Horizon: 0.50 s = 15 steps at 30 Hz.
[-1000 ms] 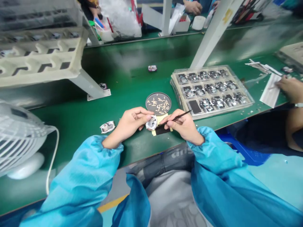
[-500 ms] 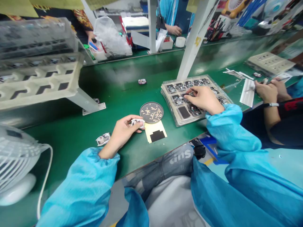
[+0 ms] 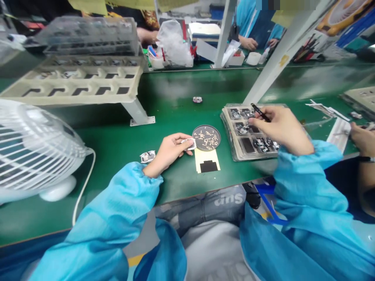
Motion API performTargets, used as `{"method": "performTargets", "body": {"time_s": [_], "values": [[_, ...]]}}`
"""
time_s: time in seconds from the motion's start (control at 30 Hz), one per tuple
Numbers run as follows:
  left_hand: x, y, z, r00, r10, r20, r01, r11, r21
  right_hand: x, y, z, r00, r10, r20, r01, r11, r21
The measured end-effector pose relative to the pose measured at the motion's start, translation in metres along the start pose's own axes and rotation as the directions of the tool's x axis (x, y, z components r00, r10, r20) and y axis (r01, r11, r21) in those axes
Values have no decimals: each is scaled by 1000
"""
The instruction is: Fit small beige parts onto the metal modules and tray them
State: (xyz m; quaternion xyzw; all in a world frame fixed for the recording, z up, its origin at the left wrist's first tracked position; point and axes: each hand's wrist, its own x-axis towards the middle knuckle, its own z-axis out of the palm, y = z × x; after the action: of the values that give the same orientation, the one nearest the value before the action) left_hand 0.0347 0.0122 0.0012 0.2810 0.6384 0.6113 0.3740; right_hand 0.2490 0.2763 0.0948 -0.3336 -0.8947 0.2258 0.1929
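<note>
My left hand (image 3: pixel 174 150) pinches a small white-framed part (image 3: pixel 191 144) just left of a round perforated dish (image 3: pixel 206 137) scattered with tiny beige pieces. Over the compartment tray (image 3: pixel 238 150), my right hand (image 3: pixel 281 127) is closed on slim black tweezers (image 3: pixel 261 113) with pale markings; their far end is hidden by the hand. Small metallic assemblies (image 3: pixel 260 144) fill several of the tray's compartments. Below the dish lies a yellow sheet (image 3: pixel 202 158) bearing a black patch (image 3: pixel 209 166). Another silvery part (image 3: pixel 148 156) rests beside my left wrist.
A white fan (image 3: pixel 43 152) stands at left, its cord (image 3: pixel 84 187) running over the green bench. A raised tray (image 3: pixel 102 95) sits on a metal bracket (image 3: pixel 140 113). A slanted post (image 3: pixel 265 74) rises behind the compartment tray. At right a co-worker's hand (image 3: pixel 363 136) shows.
My right hand has lifted slightly from the tray and now has the black tweezers in it. The whole view has swung left; my left hand still holds the white-framed part.
</note>
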Motion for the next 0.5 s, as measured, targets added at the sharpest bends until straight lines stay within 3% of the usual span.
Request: {"method": "performTargets", "body": {"time_s": [0.1, 0.17, 0.23, 0.37, 0.5], "values": [[0, 2, -2, 1000, -5, -14, 5, 1000, -4, -20, -42, 26, 987, -147, 65, 117, 936, 331], [0, 5, -3, 1000, -14, -12, 14, 1000, -7, -30, -66, 51, 963, -230, 144, 142, 880, 454], [-2, 8, -4, 1000, -16, 17, 16, 999, -30, -35, -81, 77, 944, -297, 146, 174, 822, 542], [-9, 16, -2, 993, -6, 117, 17, 995, -96, -37, -86, 113, 918, -397, 20, 310, 747, 589], [-14, 16, 1, 982, 96, 160, -83, 993, -88, -37, -81, 124, 871, -483, -85, 447, 710, 545]]}}
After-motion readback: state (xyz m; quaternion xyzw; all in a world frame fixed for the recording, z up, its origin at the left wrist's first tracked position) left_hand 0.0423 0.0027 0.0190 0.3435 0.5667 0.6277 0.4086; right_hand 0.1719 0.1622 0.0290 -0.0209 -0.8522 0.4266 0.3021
